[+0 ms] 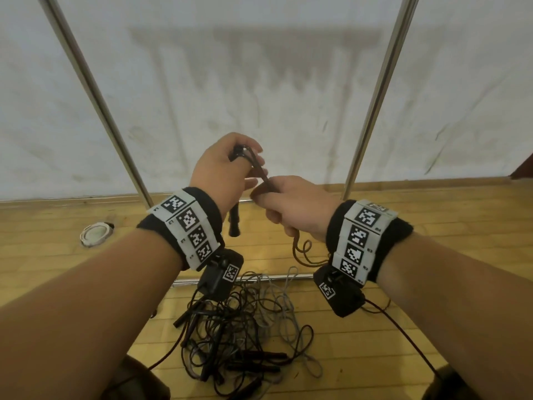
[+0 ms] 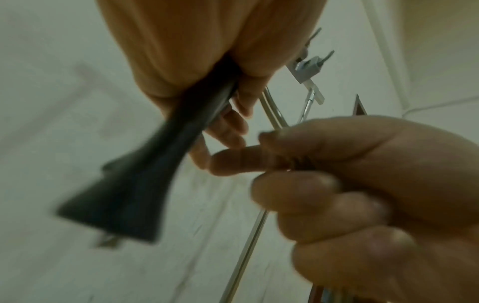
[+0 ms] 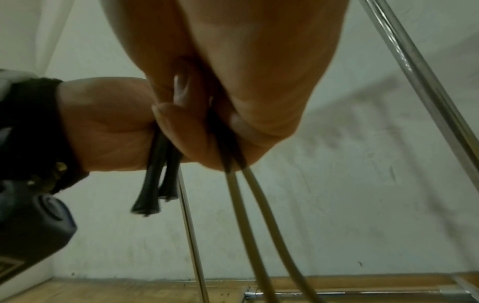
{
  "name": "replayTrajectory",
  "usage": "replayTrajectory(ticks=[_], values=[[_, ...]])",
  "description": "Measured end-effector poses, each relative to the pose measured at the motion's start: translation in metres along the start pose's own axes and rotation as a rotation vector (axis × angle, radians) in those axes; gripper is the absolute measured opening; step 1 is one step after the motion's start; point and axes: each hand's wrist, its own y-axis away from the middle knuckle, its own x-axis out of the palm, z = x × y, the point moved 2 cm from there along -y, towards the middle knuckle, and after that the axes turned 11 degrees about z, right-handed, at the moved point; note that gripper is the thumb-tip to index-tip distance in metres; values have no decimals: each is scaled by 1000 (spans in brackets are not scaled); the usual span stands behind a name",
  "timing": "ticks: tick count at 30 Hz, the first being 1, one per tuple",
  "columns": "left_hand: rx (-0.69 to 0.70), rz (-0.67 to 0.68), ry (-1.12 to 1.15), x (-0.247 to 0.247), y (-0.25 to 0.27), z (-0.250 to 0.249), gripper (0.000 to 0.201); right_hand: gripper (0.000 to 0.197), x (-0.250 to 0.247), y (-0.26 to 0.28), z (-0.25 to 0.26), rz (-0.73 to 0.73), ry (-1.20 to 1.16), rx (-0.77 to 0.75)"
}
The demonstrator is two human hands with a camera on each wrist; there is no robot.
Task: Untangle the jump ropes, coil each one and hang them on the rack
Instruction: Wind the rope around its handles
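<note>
My left hand (image 1: 227, 171) is raised in front of the rack and grips the two black handles (image 1: 234, 223) of a dark jump rope, which hang below the fist. Close to its right, my right hand (image 1: 291, 206) grips that rope's bunched cord (image 1: 264, 174); a few loops (image 1: 302, 252) dangle under it. The left wrist view has a blurred black handle (image 2: 145, 184) coming out of the left palm, with the right hand (image 2: 362, 184) fisted beside it. Two cord strands (image 3: 259, 205) run down from the right palm in the right wrist view, next to the handles (image 3: 155, 184). Tangled ropes (image 1: 245, 321) lie on the floor below.
Two slanted metal rack poles (image 1: 95, 96) (image 1: 377, 96) rise against a stained white wall, joined by a base bar (image 1: 274, 277) on the wooden floor. Rack hooks (image 2: 311, 67) show above the hands. A white ring-shaped object (image 1: 95, 232) lies on the floor at left.
</note>
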Motion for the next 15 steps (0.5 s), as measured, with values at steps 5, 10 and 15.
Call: replayTrajectory(ticks=[5,10,15], values=[[47,-74,328,11,-3,-3,17,46,10,-9,-1,-77,-82,93],[37,-190,657,15,-6,-11,25,78,15,-6,-1,13,-294,116],[-16,-281,857,7,-13,-7,21,49,17,-2,0,-149,-499,-24]])
